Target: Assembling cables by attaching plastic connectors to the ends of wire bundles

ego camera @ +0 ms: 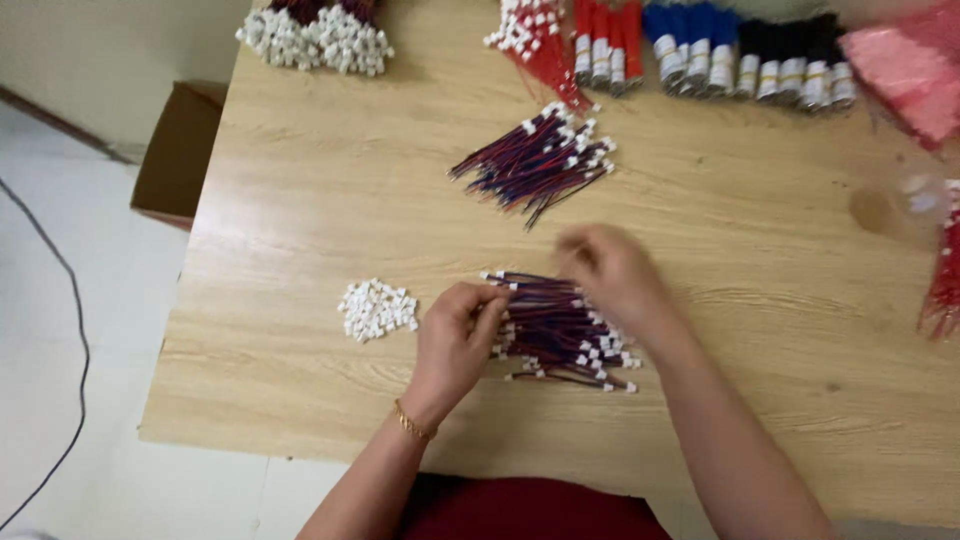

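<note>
Head view: left hand [455, 335] pinching, fingers together, the near wire bundle [560, 330] at mid-table [300, 230]; right hand [610, 272] blurring above it, grip indiscernible. White connector pile [377, 309] lying left; second bundle [535, 160] lying beyond.

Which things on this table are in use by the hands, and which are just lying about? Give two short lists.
In use:
left hand and right hand, both on the near pile of red-and-blue connector wires
small heap of white plastic connectors beside the left hand

Lying about:
second wire pile
taped wire bundles
white connector clusters
cardboard box
pink bag
</note>
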